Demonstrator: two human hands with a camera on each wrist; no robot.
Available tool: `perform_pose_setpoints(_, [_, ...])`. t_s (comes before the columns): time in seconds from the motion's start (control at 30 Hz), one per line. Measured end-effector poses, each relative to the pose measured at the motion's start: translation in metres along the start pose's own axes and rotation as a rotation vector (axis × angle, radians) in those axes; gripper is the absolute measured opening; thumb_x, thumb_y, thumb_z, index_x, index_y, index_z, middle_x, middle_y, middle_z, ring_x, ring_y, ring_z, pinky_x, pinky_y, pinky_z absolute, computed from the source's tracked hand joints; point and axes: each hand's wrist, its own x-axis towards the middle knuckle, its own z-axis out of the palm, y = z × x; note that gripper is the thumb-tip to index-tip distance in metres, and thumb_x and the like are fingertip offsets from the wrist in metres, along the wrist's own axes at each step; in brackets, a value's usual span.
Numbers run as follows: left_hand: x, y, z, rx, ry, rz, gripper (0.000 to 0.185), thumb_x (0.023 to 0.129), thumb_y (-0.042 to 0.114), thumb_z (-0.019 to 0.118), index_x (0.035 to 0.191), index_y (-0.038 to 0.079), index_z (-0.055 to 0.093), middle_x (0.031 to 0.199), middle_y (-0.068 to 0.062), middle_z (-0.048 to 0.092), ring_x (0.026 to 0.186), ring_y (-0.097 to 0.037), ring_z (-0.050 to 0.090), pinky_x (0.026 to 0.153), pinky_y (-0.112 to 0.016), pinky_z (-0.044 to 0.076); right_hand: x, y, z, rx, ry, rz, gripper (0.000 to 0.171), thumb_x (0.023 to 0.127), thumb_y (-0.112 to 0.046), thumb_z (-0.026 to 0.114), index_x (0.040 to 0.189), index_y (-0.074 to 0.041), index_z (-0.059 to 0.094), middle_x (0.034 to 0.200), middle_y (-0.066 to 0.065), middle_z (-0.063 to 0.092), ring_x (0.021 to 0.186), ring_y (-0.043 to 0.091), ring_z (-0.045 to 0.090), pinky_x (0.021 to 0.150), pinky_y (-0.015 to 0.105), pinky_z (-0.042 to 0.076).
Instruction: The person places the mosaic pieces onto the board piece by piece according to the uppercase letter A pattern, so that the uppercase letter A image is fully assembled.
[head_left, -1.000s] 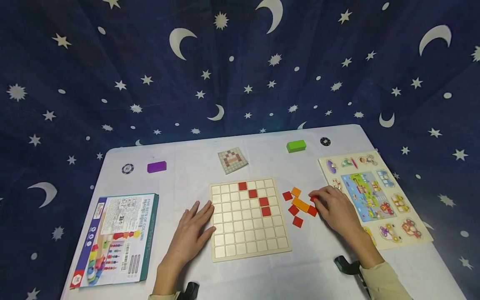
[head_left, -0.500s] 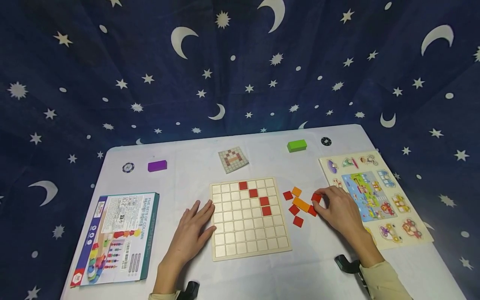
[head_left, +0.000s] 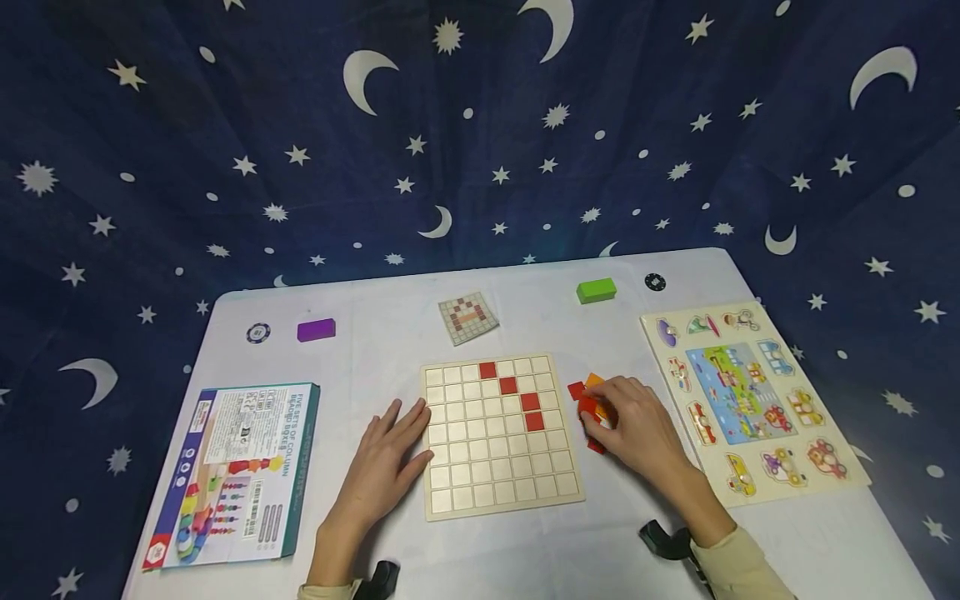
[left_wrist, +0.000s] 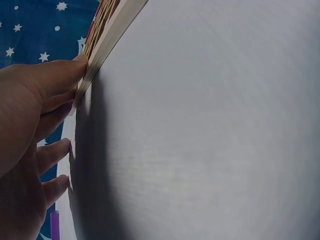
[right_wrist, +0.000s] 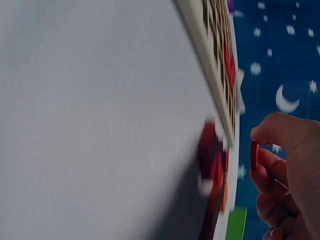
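A wooden grid board (head_left: 491, 467) lies mid-table with several red square tiles set in its upper right cells. My left hand (head_left: 378, 462) rests flat beside it, fingers spread and touching its left edge; the left wrist view shows the thumb against the board's side. Between thumb and fingertips, my right hand (head_left: 637, 425) pinches a red square tile (right_wrist: 254, 156), raised off the table in the right wrist view. Beneath that hand lies a loose cluster of red and orange tiles (head_left: 576, 390), partly hidden by the fingers.
Behind the board lies a small pattern card (head_left: 468, 318). A boxed toy set (head_left: 232, 475) is at left, a picture puzzle board (head_left: 742, 392) at right. A purple block (head_left: 316, 330), a green block (head_left: 596, 291) and two round chips (head_left: 655, 282) sit toward the back.
My right hand has picked up a red tile from the right side of the cluster and moved left with it, over the other tiles. The left hand stays in place.
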Motion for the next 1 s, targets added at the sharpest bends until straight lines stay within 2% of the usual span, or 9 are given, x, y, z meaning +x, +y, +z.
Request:
perform_pose_setpoints(0.17, [0.000,0.001,0.000,0.009,0.021,0.008,0.065,0.096,0.027,0.079,0.154,0.010,0.057,0.165,-0.002,0.052,0.158,-0.042,0.041,0.126,-0.069,0.033,-0.002,-0.025,0.013,0.045,-0.058,-0.104,0.028,0.080,-0.022,0.090,0.103,-0.015,0.077,0.098,-0.001,0.073,0.090,0.016,0.063,0.084,0.040,0.056])
perform_pose_setpoints(0.27, [-0.001,0.001,0.001,0.009,0.030,0.019,0.064,0.096,0.027,0.079,0.154,0.010,0.057,0.165,-0.003,0.053,0.157,-0.043,0.042,0.125,-0.069,0.034,-0.005,-0.035,0.020,0.053,-0.087,-0.135,0.029,0.080,-0.025,0.090,0.105,-0.018,0.078,0.101,-0.005,0.073,0.096,0.015,0.064,0.090,0.041,0.058])
perform_pose_setpoints(0.47, [0.000,0.001,0.001,-0.002,0.011,0.011,0.065,0.097,0.028,0.078,0.155,0.011,0.056,0.166,-0.001,0.051,0.159,-0.042,0.039,0.127,-0.069,0.032,-0.010,-0.044,0.028,0.044,-0.123,-0.175,0.028,0.082,-0.028,0.089,0.106,-0.022,0.078,0.102,-0.008,0.071,0.094,0.012,0.064,0.082,0.032,0.057])
perform_pose_setpoints(0.73, [0.001,0.001,0.000,-0.002,-0.003,-0.001,0.065,0.097,0.028,0.078,0.156,0.011,0.055,0.167,0.000,0.049,0.160,-0.041,0.038,0.128,-0.069,0.031,-0.013,-0.045,0.031,0.019,-0.124,-0.200,0.026,0.083,-0.031,0.089,0.106,-0.024,0.078,0.101,-0.008,0.071,0.094,0.013,0.065,0.084,0.033,0.057])
perform_pose_setpoints(1.0, [0.001,0.001,0.000,-0.012,-0.002,-0.002,0.065,0.097,0.027,0.078,0.156,0.010,0.055,0.167,-0.001,0.050,0.160,-0.041,0.037,0.128,-0.068,0.030,-0.014,-0.044,0.034,0.062,-0.097,-0.210,0.023,0.082,-0.027,0.091,0.101,-0.026,0.079,0.100,-0.011,0.070,0.090,0.009,0.062,0.079,0.029,0.056])
